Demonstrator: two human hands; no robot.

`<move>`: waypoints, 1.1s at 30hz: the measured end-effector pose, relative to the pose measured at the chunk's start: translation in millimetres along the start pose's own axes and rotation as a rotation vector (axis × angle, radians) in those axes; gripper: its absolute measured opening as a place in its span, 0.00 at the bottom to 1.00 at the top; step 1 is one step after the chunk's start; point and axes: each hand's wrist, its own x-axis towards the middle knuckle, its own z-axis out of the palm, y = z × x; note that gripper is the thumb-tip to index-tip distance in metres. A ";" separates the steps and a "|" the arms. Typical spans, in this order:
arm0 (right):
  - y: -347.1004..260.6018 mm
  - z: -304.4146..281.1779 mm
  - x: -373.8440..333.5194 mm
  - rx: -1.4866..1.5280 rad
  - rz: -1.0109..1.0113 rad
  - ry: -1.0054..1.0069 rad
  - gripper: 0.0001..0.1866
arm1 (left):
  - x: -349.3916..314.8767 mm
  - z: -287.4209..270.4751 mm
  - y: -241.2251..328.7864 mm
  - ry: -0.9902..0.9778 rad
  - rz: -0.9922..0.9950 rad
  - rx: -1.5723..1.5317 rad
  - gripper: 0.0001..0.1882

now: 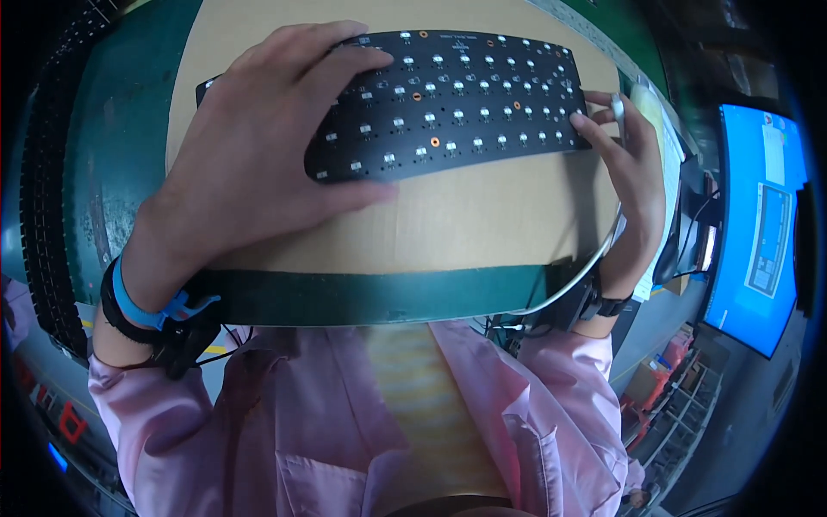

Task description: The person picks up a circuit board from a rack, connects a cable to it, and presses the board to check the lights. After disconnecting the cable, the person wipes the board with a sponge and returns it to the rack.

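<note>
A black keyboard circuit board with rows of small white parts and a few orange-ringed holes lies across a brown cardboard sheet. My left hand spans its left part from above, fingers over the far edge and face, the blurred thumb along the near edge. That hand hides much of the board's left end. At the right end, my right hand has its thumb against the board's edge and a pale plug between its fingers. A white cable runs up to this hand; where the plug meets the board is hidden.
The cardboard rests on a green worktop. Black strips with key-like shapes stand at the far left. Papers and a lit blue monitor are on the right. Dark cables hang below the table edge.
</note>
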 end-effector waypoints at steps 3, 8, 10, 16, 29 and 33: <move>-5.9 5.1 2.6 0.010 0.038 -0.005 0.15 | 0.0 0.1 -3.3 -0.026 -0.009 0.023 0.39; -4.7 11.6 9.7 0.074 0.061 0.030 0.15 | 3.0 2.5 -8.2 -0.033 -0.051 -0.006 0.39; -1.7 13.6 11.6 0.060 0.045 0.044 0.15 | 3.8 2.5 -10.2 -0.035 -0.047 -0.026 0.39; 0.8 15.6 8.4 0.045 0.017 0.085 0.16 | 2.8 5.1 -9.9 -0.041 -0.047 -0.011 0.39; -7.6 18.2 4.3 0.045 0.007 0.087 0.16 | 7.2 -12.8 7.4 -0.088 -0.043 0.035 0.40; 1.4 28.3 21.4 0.110 0.066 0.093 0.17 | 20.2 -2.7 -8.4 -0.038 -0.013 0.103 0.38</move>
